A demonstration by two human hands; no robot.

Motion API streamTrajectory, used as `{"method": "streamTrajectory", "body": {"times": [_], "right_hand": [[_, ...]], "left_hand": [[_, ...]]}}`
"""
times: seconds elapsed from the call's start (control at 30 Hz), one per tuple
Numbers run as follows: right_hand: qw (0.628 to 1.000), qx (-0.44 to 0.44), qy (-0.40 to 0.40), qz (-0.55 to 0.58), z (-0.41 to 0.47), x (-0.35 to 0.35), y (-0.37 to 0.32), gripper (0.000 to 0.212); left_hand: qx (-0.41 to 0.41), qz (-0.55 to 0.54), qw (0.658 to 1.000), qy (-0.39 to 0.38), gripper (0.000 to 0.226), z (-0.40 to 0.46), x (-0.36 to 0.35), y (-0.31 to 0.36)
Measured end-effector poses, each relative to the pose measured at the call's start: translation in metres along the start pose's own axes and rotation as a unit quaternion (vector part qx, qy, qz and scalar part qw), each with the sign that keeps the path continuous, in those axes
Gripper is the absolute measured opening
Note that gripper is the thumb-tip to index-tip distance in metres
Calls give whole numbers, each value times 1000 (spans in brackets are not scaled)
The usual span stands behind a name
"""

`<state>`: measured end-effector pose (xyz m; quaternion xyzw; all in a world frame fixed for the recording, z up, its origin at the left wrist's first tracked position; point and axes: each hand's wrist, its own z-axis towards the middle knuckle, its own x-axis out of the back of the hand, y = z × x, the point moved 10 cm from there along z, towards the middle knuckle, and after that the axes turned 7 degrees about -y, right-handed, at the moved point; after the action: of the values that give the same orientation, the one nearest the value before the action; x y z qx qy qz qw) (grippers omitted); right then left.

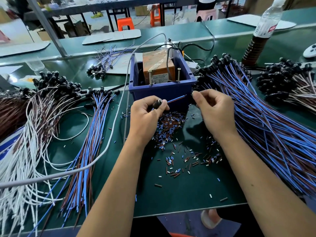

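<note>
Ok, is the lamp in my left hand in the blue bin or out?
Out. The left hand grips the lamp in front of the blue bin; its wires run across the front wall, below the rim.

Head camera looks down and forward, close over left hand (pixel 147 117) and right hand (pixel 215 113).

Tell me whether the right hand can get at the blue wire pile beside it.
Probably yes: the right hand sits at the edge of the blue wire pile, and nothing lies between them.
</note>
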<state>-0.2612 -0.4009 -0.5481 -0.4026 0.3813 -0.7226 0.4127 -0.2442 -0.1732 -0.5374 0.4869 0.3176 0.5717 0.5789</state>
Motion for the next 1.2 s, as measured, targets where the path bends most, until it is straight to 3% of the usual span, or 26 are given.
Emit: {"method": "streamTrajectory", "body": {"times": [0.13, 0.27, 0.43, 0.53, 0.67, 0.9, 1.07, 1.2], "right_hand": [[986, 37, -91, 137, -8, -37, -18, 10], [968, 30, -94, 229, -14, -49, -24, 12], [967, 5, -94, 239, -12, -46, -19, 9], [968, -1, -97, 230, -13, -46, -17, 11], [965, -20, -97, 242, -14, -46, -15, 13], [957, -49, -76, 276, -12, -43, -12, 15], [961, -15, -70, 266, -11, -37, -21, 14], [979, 31, -64, 189, -12, -38, -32, 6]], "left_hand": [[-32, -20, 999, 26, 23, -1, -4, 7], [-55, 19, 998, -3, 18, -2, -17, 13], [-165, 158, 972, 47, 6, -9, -10, 37], [-197, 166, 966, 14, 14, -9, -15, 38], [-168, 104, 980, -9, 21, -4, -14, 25], [-167, 56, 979, 102, 6, -8, 8, 28], [-160, 59, 962, 214, 25, -21, 26, 31], [-143, 74, 951, 266, 31, -25, 34, 28]]}}
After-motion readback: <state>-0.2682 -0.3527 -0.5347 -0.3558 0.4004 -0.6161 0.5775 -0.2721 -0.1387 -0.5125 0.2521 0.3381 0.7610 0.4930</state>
